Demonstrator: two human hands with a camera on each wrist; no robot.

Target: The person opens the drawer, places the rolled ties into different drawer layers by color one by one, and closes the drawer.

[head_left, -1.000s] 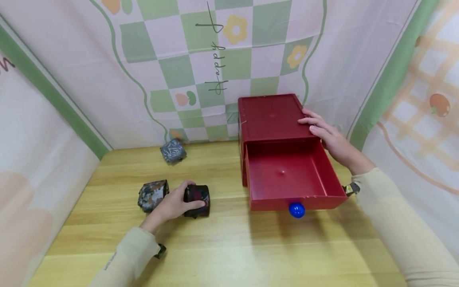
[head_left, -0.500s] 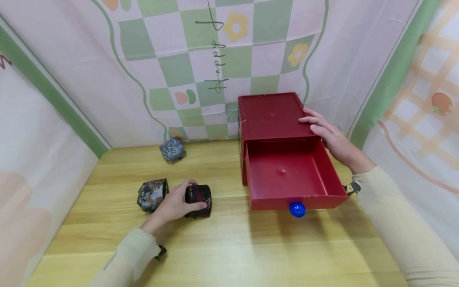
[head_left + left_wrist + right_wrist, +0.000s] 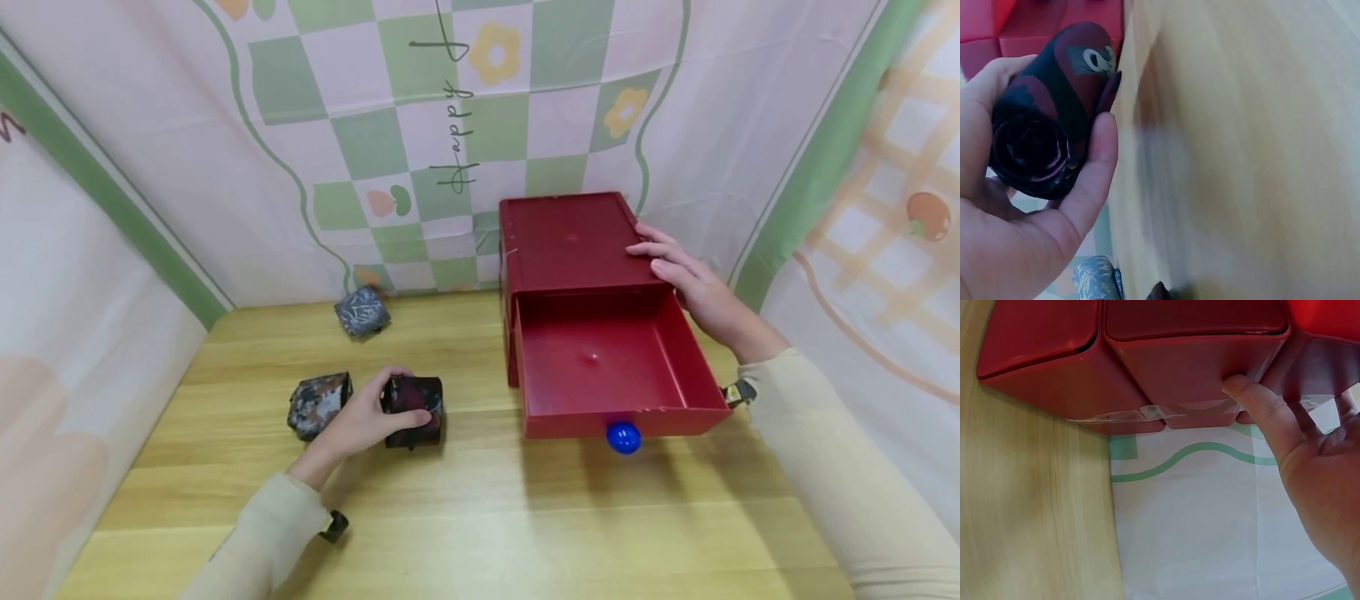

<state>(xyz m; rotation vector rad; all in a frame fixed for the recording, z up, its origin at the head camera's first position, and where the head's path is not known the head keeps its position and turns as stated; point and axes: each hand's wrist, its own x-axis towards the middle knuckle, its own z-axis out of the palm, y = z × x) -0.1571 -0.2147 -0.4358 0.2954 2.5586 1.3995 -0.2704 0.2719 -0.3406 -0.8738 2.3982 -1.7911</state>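
Observation:
My left hand (image 3: 367, 421) grips a rolled-up dark cloth (image 3: 420, 400) with a maroon-and-black print, thumb on one side and fingers on the other. Its spiral end faces the camera in the left wrist view, where the cloth (image 3: 1054, 106) is held close over the table. Just left of this hand lies a camouflage-patterned cloth roll (image 3: 318, 406), partly behind the wrist. My right hand (image 3: 697, 287) rests with extended fingers on the right edge of a red drawer cabinet (image 3: 570, 242). The cabinet's top drawer (image 3: 592, 367) is pulled out and has nothing in it.
A small grey-blue patterned cloth bundle (image 3: 362, 313) lies near the table's back edge. The open drawer sticks out over the wooden table (image 3: 465, 517), with a round blue knob (image 3: 623, 437) on its front. A printed curtain (image 3: 420, 142) hangs right behind the table.
Over the last half second, the left hand and the dark cloth roll have shifted slightly upward in the head view. The right hand, drawer and other rolls stay where they were.

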